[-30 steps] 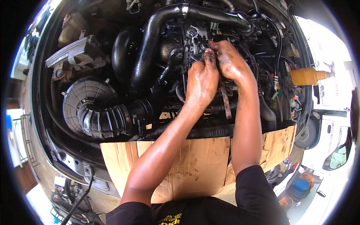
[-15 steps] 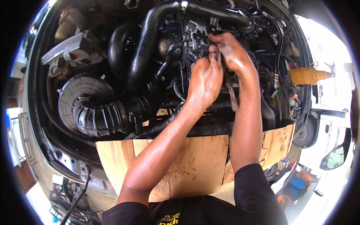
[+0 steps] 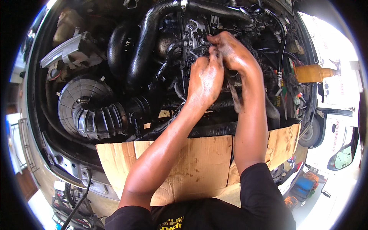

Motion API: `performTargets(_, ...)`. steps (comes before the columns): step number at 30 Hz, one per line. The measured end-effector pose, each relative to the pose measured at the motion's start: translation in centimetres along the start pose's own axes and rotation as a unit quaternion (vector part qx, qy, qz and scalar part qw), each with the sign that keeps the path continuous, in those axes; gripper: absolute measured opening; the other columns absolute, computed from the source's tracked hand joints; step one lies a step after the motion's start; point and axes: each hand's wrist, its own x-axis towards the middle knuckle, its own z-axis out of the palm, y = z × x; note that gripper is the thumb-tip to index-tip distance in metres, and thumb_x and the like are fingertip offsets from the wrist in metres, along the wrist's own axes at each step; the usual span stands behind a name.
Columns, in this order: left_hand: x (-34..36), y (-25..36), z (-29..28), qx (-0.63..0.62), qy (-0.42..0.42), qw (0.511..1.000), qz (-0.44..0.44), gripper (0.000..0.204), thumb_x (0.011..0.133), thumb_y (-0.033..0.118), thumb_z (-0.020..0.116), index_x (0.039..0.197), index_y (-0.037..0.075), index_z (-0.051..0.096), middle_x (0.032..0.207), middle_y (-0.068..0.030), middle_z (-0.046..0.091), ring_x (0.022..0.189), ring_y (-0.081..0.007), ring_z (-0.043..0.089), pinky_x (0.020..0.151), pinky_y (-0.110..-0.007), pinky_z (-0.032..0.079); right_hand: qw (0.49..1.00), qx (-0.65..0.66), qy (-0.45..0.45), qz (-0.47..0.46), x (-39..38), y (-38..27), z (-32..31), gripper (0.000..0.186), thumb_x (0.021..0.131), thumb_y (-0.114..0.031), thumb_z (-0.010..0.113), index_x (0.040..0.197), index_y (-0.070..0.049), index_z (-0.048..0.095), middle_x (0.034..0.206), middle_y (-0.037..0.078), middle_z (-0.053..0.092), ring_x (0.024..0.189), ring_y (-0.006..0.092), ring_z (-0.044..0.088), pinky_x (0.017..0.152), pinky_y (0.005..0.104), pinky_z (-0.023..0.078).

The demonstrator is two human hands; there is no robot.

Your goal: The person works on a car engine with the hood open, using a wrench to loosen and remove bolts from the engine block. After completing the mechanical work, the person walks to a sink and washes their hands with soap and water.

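Observation:
I look down into an open car engine bay. My left hand (image 3: 205, 80) and my right hand (image 3: 232, 51), both greasy, meet over a dark engine part (image 3: 195, 34) near the top middle. Their fingers are curled together on something small there, and the hands hide what it is. A thick black hose (image 3: 143, 46) curves down just left of my left hand. My forearms stretch across a sheet of brown cardboard (image 3: 191, 165) laid over the car's front edge.
A round black air filter housing with a ribbed duct (image 3: 92, 111) sits at the left. A grey plastic box (image 3: 71, 53) lies above it. An amber fluid reservoir (image 3: 312, 73) is at the right. A white vehicle (image 3: 337, 142) stands beyond the right fender.
Both hands have stayed together on the same spot of the engine, with the fingers shifting slightly. The view has tilted a little.

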Motion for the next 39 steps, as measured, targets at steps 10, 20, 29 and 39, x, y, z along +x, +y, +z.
performTargets(10, -0.2, -0.1, 0.5, -0.021, 0.017, 1.000, 0.009, 0.057, 0.105, 0.037, 0.046, 0.089, -0.014, 0.066, 0.085, -0.0396, 0.065, 0.095, -0.0521, 0.068, 0.087, -0.053, 0.050, 0.896, -0.344, -0.010, -0.279, -0.1, 0.5, -1.7, 0.022, 0.089, 0.001, 0.070, 0.110, 0.005, 0.063, 0.124, 0.023, 0.070, 0.112, 0.0319, 0.070, 0.093, 0.0375, 0.055)
performTargets(20, 0.2, -0.3, 0.1, -0.028, 0.011, 1.000, 0.006, 0.053, 0.104, 0.034, 0.047, 0.095, -0.015, 0.066, 0.096, -0.0402, 0.065, 0.099, -0.0554, 0.065, 0.085, -0.054, 0.050, 0.999, -0.023, 0.040, -0.024, 2.0, 0.5, 1.1, 0.026, 0.089, 0.003, 0.073, 0.113, 0.004, 0.064, 0.123, 0.015, 0.070, 0.096, 0.0196, 0.067, 0.088, 0.0333, 0.055)
performTargets(29, 0.7, -0.5, 0.1, -0.111, -0.014, 0.989, -0.098, 0.065, 0.106, 0.040, 0.042, 0.090, -0.019, 0.065, 0.090, -0.0407, 0.066, 0.098, -0.0559, 0.067, 0.088, -0.055, 0.049, 0.993, -0.100, 0.040, -0.041, 1.4, -0.7, 1.3, 0.023, 0.093, -0.004, 0.069, 0.114, 0.006, 0.064, 0.126, 0.021, 0.070, 0.100, 0.0217, 0.069, 0.089, 0.0333, 0.056)
performTargets(39, 0.5, -0.1, 0.2, -0.100, -0.007, 0.993, -0.068, 0.064, 0.108, 0.041, 0.043, 0.091, -0.017, 0.065, 0.086, -0.0399, 0.065, 0.094, -0.0558, 0.066, 0.083, -0.054, 0.049, 0.991, -0.100, 0.017, -0.089, 2.2, 1.1, 0.3, 0.018, 0.095, -0.001, 0.064, 0.112, 0.006, 0.062, 0.129, 0.020, 0.070, 0.108, 0.0227, 0.069, 0.095, 0.0361, 0.055)
